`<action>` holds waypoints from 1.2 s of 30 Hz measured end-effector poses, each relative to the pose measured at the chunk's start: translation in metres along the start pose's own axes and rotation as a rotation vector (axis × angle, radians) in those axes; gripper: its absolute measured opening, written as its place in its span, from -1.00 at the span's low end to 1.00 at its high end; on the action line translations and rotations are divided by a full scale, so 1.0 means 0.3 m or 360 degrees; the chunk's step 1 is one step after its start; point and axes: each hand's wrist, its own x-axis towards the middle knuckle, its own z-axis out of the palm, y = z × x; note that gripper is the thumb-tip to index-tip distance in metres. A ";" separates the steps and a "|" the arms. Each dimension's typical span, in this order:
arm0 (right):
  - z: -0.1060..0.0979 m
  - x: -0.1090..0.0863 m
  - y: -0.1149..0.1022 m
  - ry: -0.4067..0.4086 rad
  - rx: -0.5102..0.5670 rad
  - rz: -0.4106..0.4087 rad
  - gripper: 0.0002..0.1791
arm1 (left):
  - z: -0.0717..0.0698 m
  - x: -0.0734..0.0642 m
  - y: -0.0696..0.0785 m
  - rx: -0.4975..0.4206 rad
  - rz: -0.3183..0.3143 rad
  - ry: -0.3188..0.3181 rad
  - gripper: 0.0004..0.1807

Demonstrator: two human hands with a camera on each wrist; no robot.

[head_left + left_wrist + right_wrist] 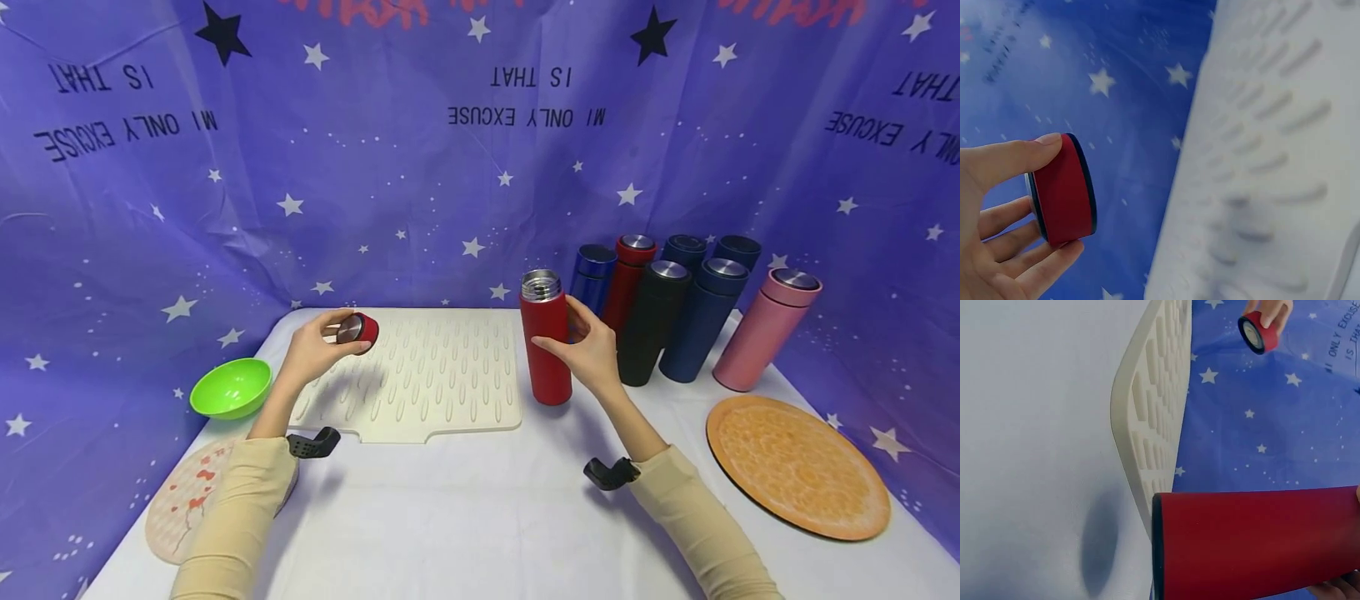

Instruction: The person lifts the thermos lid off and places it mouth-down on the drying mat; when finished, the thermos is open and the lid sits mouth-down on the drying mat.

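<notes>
The left hand (315, 346) pinches a red lid (367, 330) between thumb and fingertips, holding it in the air above the left part of a cream board (442, 367) with rows of long raised ridges; the steel top of the lid is turned toward the palm. The right hand (591, 350) grips a red bottle (549, 371) with the thumb on its near side and the fingers around its right side. The bottle is lidless, its threaded steel mouth showing, and it is nearly upright just beyond the board's right edge; its base looks raised off the table (480, 508), the shadow lying apart from it. Toward the table's back right corner, lidded bottles stand close together: a second red bottle (634, 271), a black bottle (651, 325), several blue ones, and a pink bottle (761, 333) nearest the right edge. In front of these, an orange round mat (798, 467) lies along the right edge. By the left edge are a green bowl (231, 390) and a pale patterned mat (176, 517), partly hidden by the left sleeve (236, 525). A purple star-printed curtain (390, 192) hangs behind.
</notes>
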 end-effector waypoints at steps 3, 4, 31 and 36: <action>0.009 0.008 -0.022 0.0011 0.0051 -0.0018 -0.18 | -0.007 0.030 -0.047 0.0088 -0.0029 0.0022 -0.26; 0.015 0.012 -0.015 0.0015 0.0056 -0.0017 -0.18 | -0.009 0.039 -0.061 0.0115 -0.0037 0.0027 -0.26; 0.098 0.149 0.110 0.0168 0.0219 0.0014 -0.16 | 0.089 0.229 -0.253 0.0402 -0.0327 0.0083 -0.24; 0.103 0.141 0.043 0.0182 0.0262 0.0006 -0.21 | 0.095 0.228 -0.252 0.0388 -0.0407 0.0084 -0.23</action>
